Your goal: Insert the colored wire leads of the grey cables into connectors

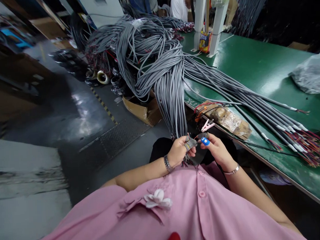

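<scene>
Close to my body, my left hand (179,151) is closed round a grey cable's end, where several thin coloured wires stick out near the fingers. My right hand (216,149) pinches thin wires coming from that end; a blue covering is on its thumb, and grey wraps show on fingers of both hands. Just behind the hands, a thick bundle of grey cables (172,95) hangs over the table's edge. A pale pink clip (207,125) sits above my right hand, beside a tape-wrapped wooden block (225,118). My fingers partly hide the wires.
On the green table (263,71) lie grey cables (243,99) with stripped, coloured ends. A plastic bag (310,74) is at the right, and a snack packet (204,42) stands by white posts. An open cardboard box (145,111) is below the bundle. A person (178,7) is behind.
</scene>
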`<state>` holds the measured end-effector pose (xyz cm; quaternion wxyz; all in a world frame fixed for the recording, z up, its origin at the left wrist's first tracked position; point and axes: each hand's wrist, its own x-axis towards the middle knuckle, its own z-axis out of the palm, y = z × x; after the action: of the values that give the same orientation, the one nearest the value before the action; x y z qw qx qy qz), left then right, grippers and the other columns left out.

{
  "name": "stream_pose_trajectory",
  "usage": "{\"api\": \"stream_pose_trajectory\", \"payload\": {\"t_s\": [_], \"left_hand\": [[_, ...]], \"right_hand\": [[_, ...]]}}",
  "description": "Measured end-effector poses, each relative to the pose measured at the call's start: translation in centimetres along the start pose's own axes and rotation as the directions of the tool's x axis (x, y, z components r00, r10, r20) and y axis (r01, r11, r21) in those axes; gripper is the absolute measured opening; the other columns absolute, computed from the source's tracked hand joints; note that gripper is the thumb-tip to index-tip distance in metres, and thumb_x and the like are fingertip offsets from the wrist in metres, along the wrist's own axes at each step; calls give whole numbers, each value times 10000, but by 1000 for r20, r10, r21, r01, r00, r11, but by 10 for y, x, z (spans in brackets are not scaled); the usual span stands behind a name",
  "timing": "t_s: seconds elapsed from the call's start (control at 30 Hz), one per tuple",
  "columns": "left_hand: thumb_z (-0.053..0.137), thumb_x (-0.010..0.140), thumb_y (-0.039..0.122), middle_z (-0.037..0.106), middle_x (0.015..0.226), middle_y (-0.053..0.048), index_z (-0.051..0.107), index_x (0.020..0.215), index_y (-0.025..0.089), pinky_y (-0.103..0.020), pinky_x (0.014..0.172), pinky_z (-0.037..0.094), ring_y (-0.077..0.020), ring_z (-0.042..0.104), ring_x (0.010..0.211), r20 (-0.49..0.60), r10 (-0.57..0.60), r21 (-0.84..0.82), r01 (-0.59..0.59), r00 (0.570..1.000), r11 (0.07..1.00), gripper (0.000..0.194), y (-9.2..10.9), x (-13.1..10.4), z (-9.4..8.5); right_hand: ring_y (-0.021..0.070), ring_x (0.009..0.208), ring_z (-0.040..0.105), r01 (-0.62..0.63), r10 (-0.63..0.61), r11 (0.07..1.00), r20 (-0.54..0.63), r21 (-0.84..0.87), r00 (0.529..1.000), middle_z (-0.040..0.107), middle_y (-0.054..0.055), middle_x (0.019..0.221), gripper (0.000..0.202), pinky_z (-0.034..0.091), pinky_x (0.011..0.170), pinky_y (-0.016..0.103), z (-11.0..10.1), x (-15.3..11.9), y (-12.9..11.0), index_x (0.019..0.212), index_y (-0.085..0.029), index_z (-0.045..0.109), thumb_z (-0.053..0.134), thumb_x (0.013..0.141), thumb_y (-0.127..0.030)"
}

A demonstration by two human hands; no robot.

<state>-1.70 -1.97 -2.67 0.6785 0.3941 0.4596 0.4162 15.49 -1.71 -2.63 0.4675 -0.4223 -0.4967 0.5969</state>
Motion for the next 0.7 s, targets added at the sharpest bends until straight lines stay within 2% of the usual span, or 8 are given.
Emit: {"api": "stream_pose_trajectory", "payload": {"t_s": [0.13, 0.23, 0.4, 0.47, 0.57, 0.7], "left_hand": [[728, 716, 484, 653, 586, -22, 576, 700, 143, -209, 450, 453, -106, 584, 433, -21, 24, -57, -25, 1000, 998, 374, -1, 0, 3], [721, 727, 488, 659, 597, -32, 591, 705, 140, -220, 479, 466, -114, 598, 458, 9, 11, -56, -10, 1000, 998, 372, -2, 0, 3], [730, 736, 453, 683, 630, -65, 630, 685, 124, -242, 571, 507, -134, 638, 551, 191, 29, 89, -47, 981, 995, 347, 1, 1, -4], [720, 752, 449, 689, 638, -71, 639, 689, 121, -245, 591, 515, -134, 642, 566, 216, 52, 149, -86, 975, 985, 344, 2, -1, -6], [706, 765, 458, 682, 628, -62, 631, 688, 119, -242, 563, 518, -132, 641, 544, 160, 69, 139, -91, 985, 986, 356, 1, -2, -7], [728, 739, 456, 675, 610, -43, 613, 705, 119, -242, 505, 516, -136, 632, 496, 51, 64, -4, -64, 997, 998, 358, -3, -1, -4]], "right_hand": [[130, 657, 552, 12, 0, 992, -99, 123, 995, 676, 8, 792, 192, 451, 616, 260, 11, -9, 8, 877, -220, 701, 759, 759, -360], [125, 621, 527, 62, -44, 992, -156, 114, 987, 645, -12, 706, 126, 443, 603, 262, 18, -10, 9, 826, -228, 695, 734, 786, -341], [115, 592, 500, 32, -24, 998, -127, 61, 992, 628, -18, 664, 155, 420, 586, 255, 17, -1, 3, 738, -207, 693, 762, 747, -345], [115, 583, 499, 1, 5, 998, -93, 64, 996, 622, -15, 646, 189, 415, 581, 256, 16, 4, 2, 716, -195, 688, 774, 727, -362], [113, 575, 490, -42, 46, 998, -88, 50, 995, 622, -6, 644, 231, 398, 564, 255, 17, 9, 2, 710, -178, 689, 793, 697, -384], [105, 559, 459, -89, 93, 996, -131, 31, 987, 601, -13, 634, 262, 376, 546, 253, 17, 9, 4, 711, -173, 680, 793, 689, -409]]}}
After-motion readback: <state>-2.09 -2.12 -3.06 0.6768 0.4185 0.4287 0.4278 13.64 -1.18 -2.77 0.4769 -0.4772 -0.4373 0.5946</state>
